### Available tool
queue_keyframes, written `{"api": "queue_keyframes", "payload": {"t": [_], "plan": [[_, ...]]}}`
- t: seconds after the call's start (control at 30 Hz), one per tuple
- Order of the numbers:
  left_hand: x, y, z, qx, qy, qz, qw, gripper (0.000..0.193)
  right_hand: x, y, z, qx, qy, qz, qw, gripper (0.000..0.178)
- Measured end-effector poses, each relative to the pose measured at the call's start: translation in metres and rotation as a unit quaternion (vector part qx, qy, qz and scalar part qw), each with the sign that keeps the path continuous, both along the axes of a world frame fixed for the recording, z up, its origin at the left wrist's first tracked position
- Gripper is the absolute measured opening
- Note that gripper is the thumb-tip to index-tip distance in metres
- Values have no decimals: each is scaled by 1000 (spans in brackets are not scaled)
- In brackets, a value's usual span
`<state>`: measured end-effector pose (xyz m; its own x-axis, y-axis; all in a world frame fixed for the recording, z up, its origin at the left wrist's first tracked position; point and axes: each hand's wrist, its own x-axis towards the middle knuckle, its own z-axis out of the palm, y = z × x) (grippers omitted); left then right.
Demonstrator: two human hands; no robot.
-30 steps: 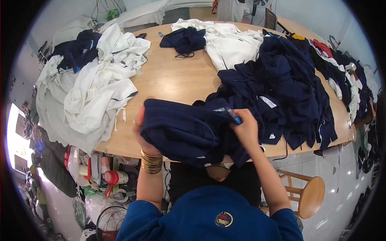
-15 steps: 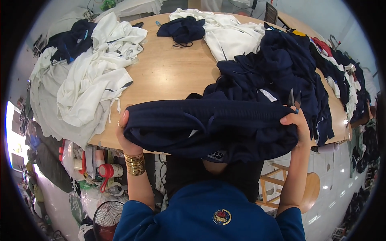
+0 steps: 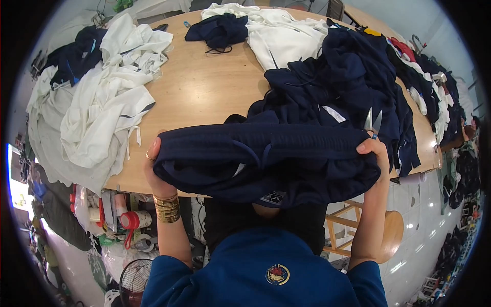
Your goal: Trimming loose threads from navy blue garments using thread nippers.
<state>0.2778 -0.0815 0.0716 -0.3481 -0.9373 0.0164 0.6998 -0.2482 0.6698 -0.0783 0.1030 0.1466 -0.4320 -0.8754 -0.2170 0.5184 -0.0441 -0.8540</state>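
Stretched sideways between my hands is the waistband of navy drawstring pants point(image 3: 204, 140), with a cord loop at its middle and a label inside. My left hand point(image 3: 155, 163), with a ring and gold bangles, is closed round the left end. My right hand point(image 3: 376, 153) grips the right end, its thumb on top of the band. A pair of small scissors point(image 3: 373, 123) also sits in my right hand, blades pointing up and apart. Beyond the band lies a heap of navy garments point(image 3: 353, 77), with a white tag point(image 3: 333, 113) showing on it.
White garments point(image 3: 97, 102) cover the table's left side, and more white cloth point(image 3: 286, 38) lies at the back. A small navy piece point(image 3: 217, 33) rests on the wooden table point(image 3: 194, 87). Below are a fan point(image 3: 135, 281), a red-lidded bottle point(image 3: 135, 220) and a wooden stool point(image 3: 391, 235).
The whole view has shifted slightly, so the table and heaps sit a little further left. Both hands keep their hold on the waistband, which looks slightly wider now.
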Motion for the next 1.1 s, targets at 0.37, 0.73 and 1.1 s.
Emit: {"api": "queue_keyframes", "payload": {"t": [0.37,0.73,1.1], "plan": [[-18,8,14,-20,-28,-21,999,31,-6,-8,-10,43,-13,-58,997,14],[-14,-3,-3,-4,-30,-25,999,35,-8,-9,-12,49,29,-10,998,28],[-12,-6,-11,9,-34,-9,999,34,-6,1,-6,51,34,27,998,18]]}}
